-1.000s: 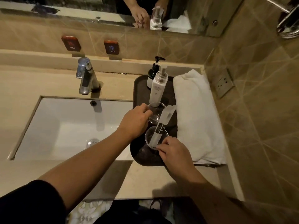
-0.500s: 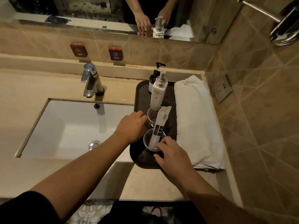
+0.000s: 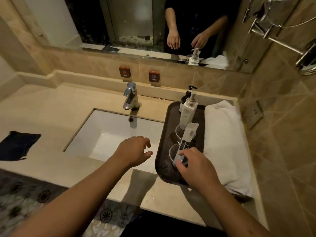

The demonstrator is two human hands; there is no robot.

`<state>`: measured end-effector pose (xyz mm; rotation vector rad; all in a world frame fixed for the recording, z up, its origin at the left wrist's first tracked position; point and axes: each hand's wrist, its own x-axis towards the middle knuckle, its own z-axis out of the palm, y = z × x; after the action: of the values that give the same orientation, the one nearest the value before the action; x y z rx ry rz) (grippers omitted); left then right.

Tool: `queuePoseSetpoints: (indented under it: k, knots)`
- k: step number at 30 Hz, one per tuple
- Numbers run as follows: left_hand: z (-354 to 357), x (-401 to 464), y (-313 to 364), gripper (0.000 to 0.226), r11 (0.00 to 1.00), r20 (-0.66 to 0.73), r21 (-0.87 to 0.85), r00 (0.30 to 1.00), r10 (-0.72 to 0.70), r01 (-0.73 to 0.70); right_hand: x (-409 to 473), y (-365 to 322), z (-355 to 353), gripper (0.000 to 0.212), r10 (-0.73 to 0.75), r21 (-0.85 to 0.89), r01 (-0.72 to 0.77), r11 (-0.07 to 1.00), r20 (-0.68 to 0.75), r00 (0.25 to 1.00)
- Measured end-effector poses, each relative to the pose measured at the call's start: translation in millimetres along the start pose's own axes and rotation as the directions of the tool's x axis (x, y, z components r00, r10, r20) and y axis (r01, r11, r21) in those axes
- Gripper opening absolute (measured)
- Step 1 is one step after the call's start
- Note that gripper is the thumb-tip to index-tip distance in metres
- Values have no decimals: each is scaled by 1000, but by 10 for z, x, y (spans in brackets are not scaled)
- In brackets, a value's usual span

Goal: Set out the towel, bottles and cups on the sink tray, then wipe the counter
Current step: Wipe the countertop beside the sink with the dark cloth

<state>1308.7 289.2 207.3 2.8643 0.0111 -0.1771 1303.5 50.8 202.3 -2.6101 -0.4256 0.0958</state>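
A dark tray [image 3: 164,134] lies right of the sink. At its back stand a black pump bottle [image 3: 185,99] and a white pump bottle [image 3: 188,111]. In front of them are two clear cups, the far cup [image 3: 179,130] and the near cup [image 3: 173,152]. A wrapped packet [image 3: 187,135] leans out of the near cup. My right hand [image 3: 196,166] pinches the packet's lower end at the near cup's rim. Over the sink's right edge hovers my left hand [image 3: 135,151], fingers apart and holding nothing. A folded white towel [image 3: 224,142] lies along the tray's right side.
A dark cloth [image 3: 17,145] lies on the counter far left. The chrome faucet [image 3: 130,97] stands behind the white basin [image 3: 112,135]. A wall socket [image 3: 254,113] and a tiled wall close the right side. A mirror runs along the back.
My left hand has let go of the far cup and drawn back left over the basin. My right hand stays on the packet. The view has tilted up and widened, showing the dark cloth.
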Motion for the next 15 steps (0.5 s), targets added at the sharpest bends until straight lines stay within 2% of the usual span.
queuePoseSetpoints:
  k: [4,7,11,15]
  knots:
    - [-183,-484,-225,35,992,-1,-46,993,-122,121,59,-220,20,26,-77,19,77,997,17,997]
    - [-285,-855,-474,34,979,-10,-47,980,-197,196,88,-473,105,31,-138,1,138,990,62,988]
    - [-354,-1338,-943,35,964,8,-43,965,-263,263,90,-917,307,41,-183,-54,196,979,197,963]
    - [-450,-1758,-1565,35,947,14,-74,950,-313,313,50,-1473,641,41,-225,-112,258,960,246,943]
